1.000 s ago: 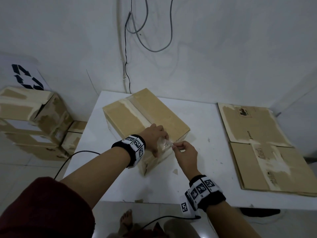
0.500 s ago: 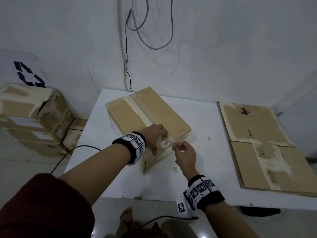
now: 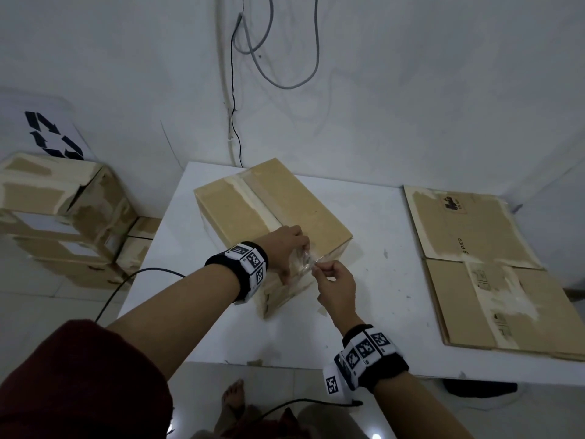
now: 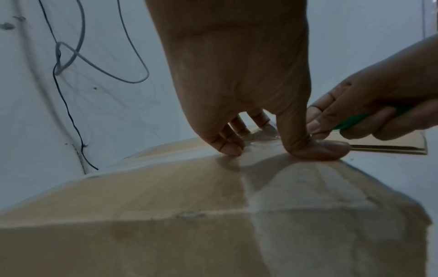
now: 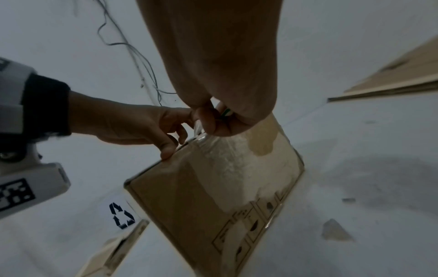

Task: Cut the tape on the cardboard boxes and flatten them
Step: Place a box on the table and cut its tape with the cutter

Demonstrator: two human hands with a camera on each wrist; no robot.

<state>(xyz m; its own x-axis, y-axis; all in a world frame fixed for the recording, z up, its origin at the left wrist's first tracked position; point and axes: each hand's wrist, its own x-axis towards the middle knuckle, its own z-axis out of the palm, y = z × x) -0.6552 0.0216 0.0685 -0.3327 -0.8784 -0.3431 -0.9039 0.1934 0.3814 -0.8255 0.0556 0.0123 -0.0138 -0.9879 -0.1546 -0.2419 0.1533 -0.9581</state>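
Observation:
A taped cardboard box [image 3: 278, 204] lies at an angle on the white table [image 3: 373, 296]. My left hand [image 3: 286, 251] holds its near top edge, with fingers on top and the thumb down the end face. My right hand [image 3: 335, 280] meets it at that edge, where crumpled clear tape [image 3: 305, 259] sticks up. In the left wrist view the right hand [image 4: 379, 105] grips a green cutter [image 4: 353, 120], its blade hidden behind my left thumb. The right wrist view shows a bit of the green cutter [image 5: 225, 113] inside the curled fingers, just above the box [image 5: 213, 187].
Flattened cardboard [image 3: 474, 264] covers the table's right side. More taped boxes [image 3: 57, 213] are stacked on the floor to the left. Cables [image 3: 253, 52] hang on the wall behind. A small cardboard scrap [image 5: 335, 232] lies on the table near the box.
Both hands stay at the box's near top edge. The right hand has crept slightly closer to the left fingers at the tape. The box has not shifted.

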